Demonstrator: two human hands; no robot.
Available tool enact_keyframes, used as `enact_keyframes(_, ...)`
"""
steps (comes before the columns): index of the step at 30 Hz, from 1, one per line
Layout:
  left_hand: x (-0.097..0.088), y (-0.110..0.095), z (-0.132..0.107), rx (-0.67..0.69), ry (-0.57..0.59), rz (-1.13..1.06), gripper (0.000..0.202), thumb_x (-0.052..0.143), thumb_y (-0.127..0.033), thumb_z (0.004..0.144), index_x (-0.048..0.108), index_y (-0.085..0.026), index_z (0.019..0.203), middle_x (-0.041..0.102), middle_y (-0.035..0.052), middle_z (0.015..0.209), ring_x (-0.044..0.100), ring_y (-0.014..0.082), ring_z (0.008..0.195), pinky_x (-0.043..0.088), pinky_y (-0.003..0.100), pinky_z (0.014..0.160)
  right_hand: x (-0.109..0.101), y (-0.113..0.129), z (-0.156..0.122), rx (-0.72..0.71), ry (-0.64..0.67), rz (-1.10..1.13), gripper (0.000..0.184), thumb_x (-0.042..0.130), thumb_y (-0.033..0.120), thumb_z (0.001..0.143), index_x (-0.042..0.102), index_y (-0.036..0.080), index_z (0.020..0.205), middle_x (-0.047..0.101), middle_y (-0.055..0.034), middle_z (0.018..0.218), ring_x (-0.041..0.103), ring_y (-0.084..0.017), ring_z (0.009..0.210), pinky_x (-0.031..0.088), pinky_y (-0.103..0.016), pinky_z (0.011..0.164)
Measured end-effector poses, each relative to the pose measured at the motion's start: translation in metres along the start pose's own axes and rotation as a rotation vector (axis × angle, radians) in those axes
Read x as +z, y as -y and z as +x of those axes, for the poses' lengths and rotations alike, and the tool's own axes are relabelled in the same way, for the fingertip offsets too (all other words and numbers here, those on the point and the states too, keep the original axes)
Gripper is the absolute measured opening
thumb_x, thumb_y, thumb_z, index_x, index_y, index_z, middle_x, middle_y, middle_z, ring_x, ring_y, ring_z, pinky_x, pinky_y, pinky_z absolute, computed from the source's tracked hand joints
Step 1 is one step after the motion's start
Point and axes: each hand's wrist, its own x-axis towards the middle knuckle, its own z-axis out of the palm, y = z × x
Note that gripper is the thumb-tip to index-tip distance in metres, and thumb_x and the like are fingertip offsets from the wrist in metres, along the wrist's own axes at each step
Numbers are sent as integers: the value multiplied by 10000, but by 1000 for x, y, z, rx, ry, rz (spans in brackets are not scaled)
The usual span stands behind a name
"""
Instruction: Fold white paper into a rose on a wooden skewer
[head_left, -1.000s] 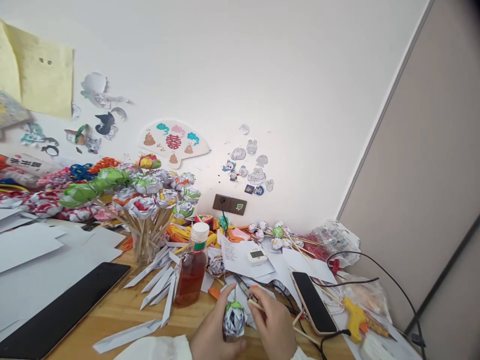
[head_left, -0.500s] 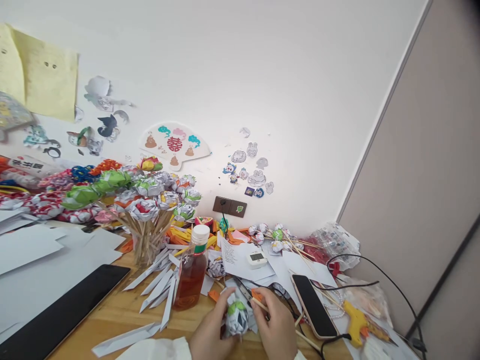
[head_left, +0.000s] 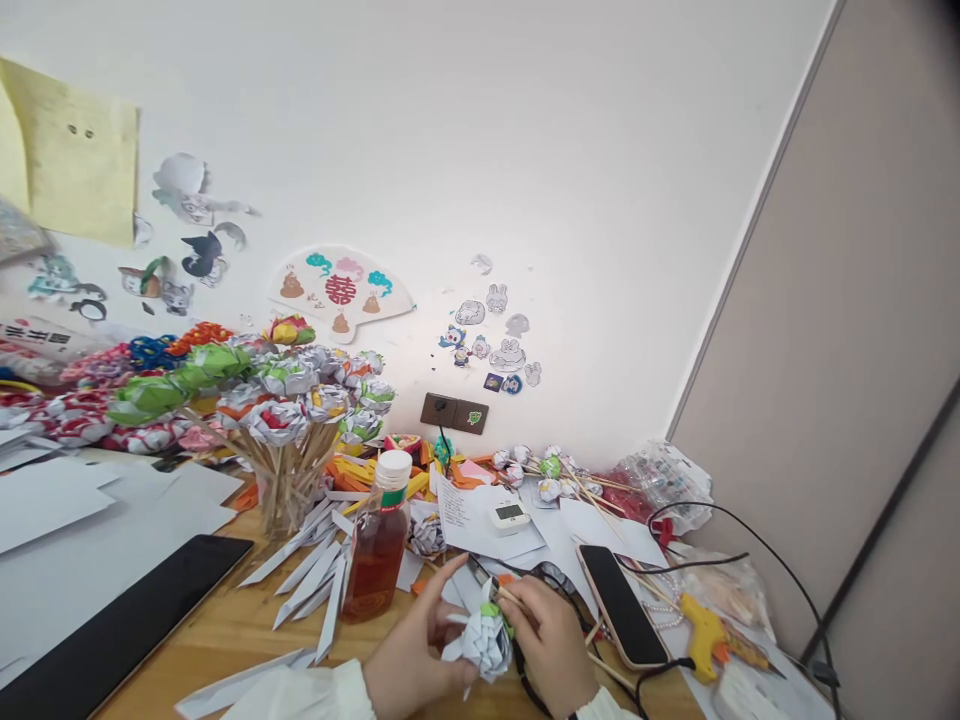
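A white folded-paper flower (head_left: 489,648) with a bit of green is low in the middle, just above the table. My left hand (head_left: 420,650) holds its left side, the lower digit against the petals and one finger raised apart from it. On the other side, my right hand (head_left: 551,640) pinches a thin wooden stick (head_left: 507,594) beside the flower's top. Whether stick and flower are joined is hidden by the fingers. Just behind both hands lie dark cables and a small metal-looking tool (head_left: 478,573), partly covered.
A bottle of reddish-brown liquid (head_left: 377,545) stands left of my hands, by folded white paper strips (head_left: 307,580). Finished paper flowers (head_left: 285,420) fill a container behind. To the right lie a phone (head_left: 624,607) and a yellow glue gun (head_left: 703,640). A dark tablet-like slab (head_left: 127,630) lies left.
The paper flower has turned and shifted slightly right. My left index finger has lifted away from it, while my right hand still pinches the stick. The view has shifted slightly.
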Motion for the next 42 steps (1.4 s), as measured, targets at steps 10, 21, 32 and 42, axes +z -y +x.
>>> enact_keyframes(10, 1, -6, -1, -181, -192, -425, 488, 650, -445, 621, 475, -218, 1017, 594, 22, 839, 558, 154, 721, 421, 285, 629, 1, 6, -2, -45, -24, 7, 211, 399, 280, 845, 594, 201, 824, 584, -26, 710, 556, -150, 693, 440, -229, 626)
enact_keyframes(21, 2, -9, -3, -180, -90, -539, 457, 650, -390, 645, 488, -216, 1036, 609, 49, 883, 568, 177, 782, 433, 318, 683, -2, 9, -2, -28, -160, -15, 240, 319, 261, 871, 544, 209, 936, 566, -40, 782, 562, -150, 734, 449, -229, 635)
enact_keyframes(32, 3, -6, -5, -216, -50, -718, 264, 490, -283, 741, 512, -168, 978, 615, 63, 855, 568, 195, 775, 440, 361, 703, 4, 16, -4, -119, -99, -83, 220, 384, 217, 835, 584, 217, 927, 500, -41, 796, 533, -139, 670, 438, -233, 578)
enact_keyframes(42, 7, 1, -6, -268, -165, -638, 247, 509, -371, 768, 531, -187, 931, 572, 42, 831, 525, 186, 813, 439, 330, 684, 8, 19, -4, -170, -167, -167, 216, 401, 249, 837, 609, 204, 876, 527, -41, 720, 545, -150, 669, 451, -243, 587)
